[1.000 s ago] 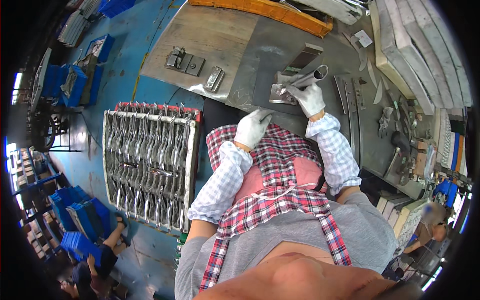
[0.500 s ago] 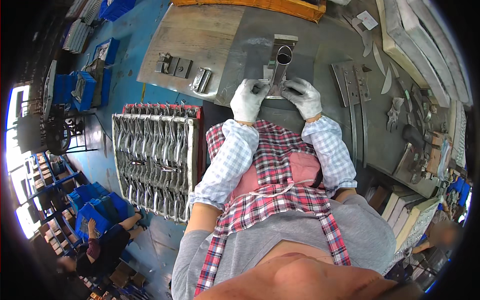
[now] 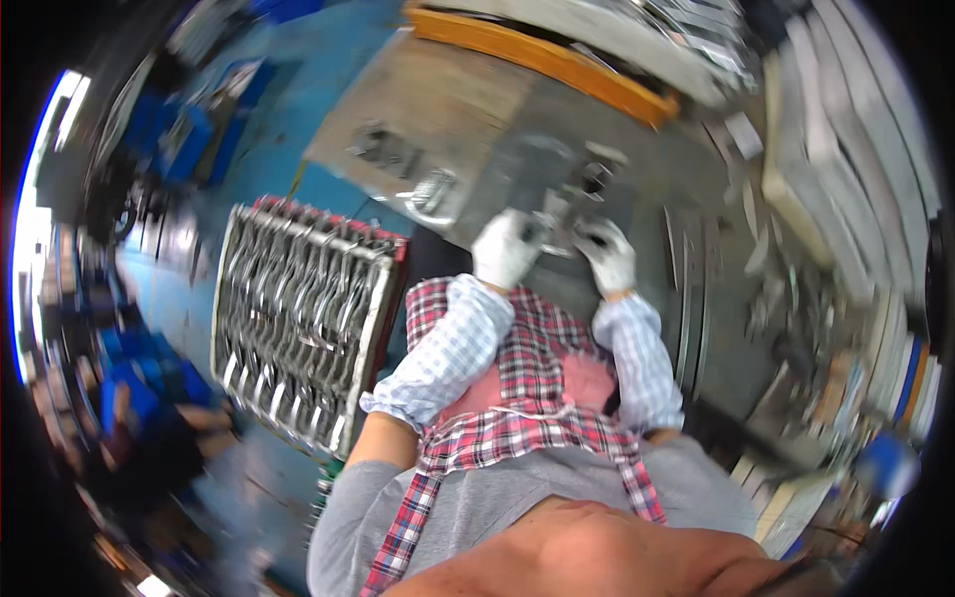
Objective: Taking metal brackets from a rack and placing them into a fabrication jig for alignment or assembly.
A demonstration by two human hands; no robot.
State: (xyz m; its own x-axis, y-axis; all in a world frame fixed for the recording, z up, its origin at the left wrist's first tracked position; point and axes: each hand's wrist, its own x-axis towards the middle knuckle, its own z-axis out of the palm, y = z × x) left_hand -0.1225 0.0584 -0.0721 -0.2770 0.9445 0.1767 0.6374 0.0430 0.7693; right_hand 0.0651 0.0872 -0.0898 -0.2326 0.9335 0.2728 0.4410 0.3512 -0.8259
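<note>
A metal fixture (image 3: 564,207) with a short round tube (image 3: 597,182) at its far end stands on the worktable in front of me; motion blurs its details. At the fixture's near left corner is my white-gloved left hand (image 3: 505,251), its fingers closed in a pinch. Opposite it, my right hand (image 3: 609,257), gloved too, curls its fingers at the near right side. Whatever small piece lies between the fingertips is too blurred to name. Both hands touch or nearly touch the fixture's near end.
Left of me stands a white-edged rack (image 3: 298,323) full of curved shiny metal parts. Metal blocks (image 3: 386,149) and a small metal part (image 3: 431,192) lie on the table's left. Long metal bars (image 3: 691,298) lie right. An orange beam (image 3: 547,62) crosses the back. A person (image 3: 164,448) is at lower left.
The whole view has shifted and tilted, and it is now blurred. Both hands remain at the fixture's near end, with little visible change in their grip.
</note>
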